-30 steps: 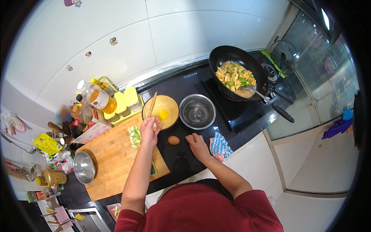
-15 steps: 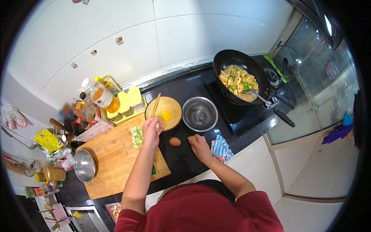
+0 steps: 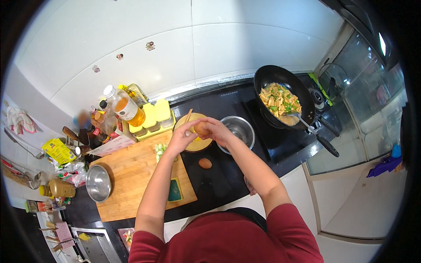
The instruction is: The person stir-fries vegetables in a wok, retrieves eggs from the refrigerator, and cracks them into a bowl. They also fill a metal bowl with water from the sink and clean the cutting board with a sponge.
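Note:
Both my hands meet over a yellow bowl [image 3: 179, 127], hiding much of its inside. My right hand [image 3: 215, 130] holds a brown egg [image 3: 202, 128] above the bowl. Right beside that egg, my left hand [image 3: 181, 138] is curled closed; whatever its fingers grip is hidden. Wooden chopsticks [image 3: 189, 114] lean in the bowl behind the left hand. A second brown egg [image 3: 205, 163] lies on the black counter, nearer to me. To the right of the bowl stands a steel bowl [image 3: 245, 131], partly covered by my right wrist.
Sliced green vegetable [image 3: 160, 150] lies on the wooden cutting board [image 3: 127, 175], with another steel bowl [image 3: 98, 183] at its left. A wok [image 3: 278, 75] of food with a spatula [image 3: 322, 141] sits at right. Bottles [image 3: 127, 109] and yellow-lidded boxes [image 3: 162, 109] line the back.
My right hand has risen from the counter near the cloth to the yellow bowl, bringing an egg beside my left hand. The whole view has shifted slightly.

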A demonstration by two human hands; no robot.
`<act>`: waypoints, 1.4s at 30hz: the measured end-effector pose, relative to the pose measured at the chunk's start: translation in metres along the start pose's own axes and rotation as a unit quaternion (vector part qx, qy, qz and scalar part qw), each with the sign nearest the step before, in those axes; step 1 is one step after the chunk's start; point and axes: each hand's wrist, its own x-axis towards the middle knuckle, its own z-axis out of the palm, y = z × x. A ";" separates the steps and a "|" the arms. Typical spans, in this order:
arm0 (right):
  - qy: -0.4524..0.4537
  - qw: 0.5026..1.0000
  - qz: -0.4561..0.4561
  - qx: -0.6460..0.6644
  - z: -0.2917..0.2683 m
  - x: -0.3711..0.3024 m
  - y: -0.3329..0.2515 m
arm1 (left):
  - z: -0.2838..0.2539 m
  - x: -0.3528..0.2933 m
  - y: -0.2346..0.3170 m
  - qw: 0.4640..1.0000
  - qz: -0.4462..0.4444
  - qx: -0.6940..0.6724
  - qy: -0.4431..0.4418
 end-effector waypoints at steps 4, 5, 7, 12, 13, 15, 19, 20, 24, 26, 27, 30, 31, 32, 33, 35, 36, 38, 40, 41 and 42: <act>-0.019 0.997 0.005 -0.074 0.002 0.011 -0.009 | -0.007 0.009 -0.009 0.995 0.075 0.063 0.031; -0.029 0.996 0.012 -0.084 0.002 0.013 -0.009 | -0.006 0.011 -0.009 0.994 0.090 0.063 0.032; -0.043 0.993 0.009 -0.110 0.002 0.017 -0.008 | -0.006 0.012 -0.010 0.993 0.092 0.058 0.035; -0.043 0.973 -0.080 -0.211 0.003 0.018 -0.003 | -0.005 0.015 -0.025 0.998 0.038 0.016 0.051; -0.028 0.954 -0.113 -0.276 0.001 0.019 -0.001 | -0.003 0.016 -0.029 0.998 0.028 0.020 0.059; 0.002 0.899 -0.177 -0.400 0.000 0.020 -0.002 | 0.000 0.017 -0.034 0.997 0.011 0.027 0.076; 0.017 0.856 -0.245 -0.454 0.006 0.017 -0.009 | 0.003 0.019 -0.042 0.992 0.036 0.058 0.109; 0.015 0.851 -0.262 -0.454 0.005 0.021 -0.007 | 0.003 0.020 -0.043 0.990 0.038 0.063 0.118; 0.000 0.847 -0.259 -0.465 0.014 0.018 -0.019 | 0.007 0.019 -0.033 0.986 0.042 0.073 0.147; -0.003 0.848 -0.253 -0.466 0.013 0.020 -0.020 | 0.007 0.016 -0.022 0.987 0.014 0.076 0.143; -0.006 0.849 -0.249 -0.467 0.014 0.021 -0.020 | 0.006 0.014 -0.019 0.987 -0.001 0.078 0.142; -0.018 0.839 -0.266 -0.474 0.016 0.023 -0.020 | 0.005 0.015 -0.030 0.981 0.071 0.089 0.158; -0.022 0.836 -0.276 -0.475 0.016 0.024 -0.019 | 0.005 0.015 -0.031 0.979 0.086 0.091 0.161; -0.027 0.832 -0.285 -0.476 0.016 0.025 -0.019 | 0.004 0.015 -0.033 0.977 0.101 0.093 0.164; -0.031 0.828 -0.294 -0.476 0.015 0.026 -0.018 | 0.005 0.015 -0.031 0.974 0.116 0.096 0.167; -0.031 0.813 -0.305 -0.495 0.015 0.026 -0.019 | 0.002 0.013 -0.028 0.975 0.086 0.124 0.163; -0.030 0.805 -0.311 -0.504 0.015 0.026 -0.019 | 0.001 0.012 -0.026 0.975 0.072 0.138 0.161; -0.029 0.796 -0.304 -0.523 0.012 0.026 -0.019 | -0.003 0.013 -0.028 0.972 0.072 0.162 0.156; -0.022 0.779 -0.306 -0.547 0.009 0.027 -0.015 | -0.007 0.013 -0.027 0.965 0.088 0.199 0.146; -0.016 0.766 -0.311 -0.562 0.005 0.030 -0.009 | -0.009 0.014 -0.026 0.959 0.105 0.225 0.139; -0.010 0.754 -0.316 -0.576 0.006 0.030 -0.007 | -0.010 0.013 -0.024 0.952 0.119 0.250 0.132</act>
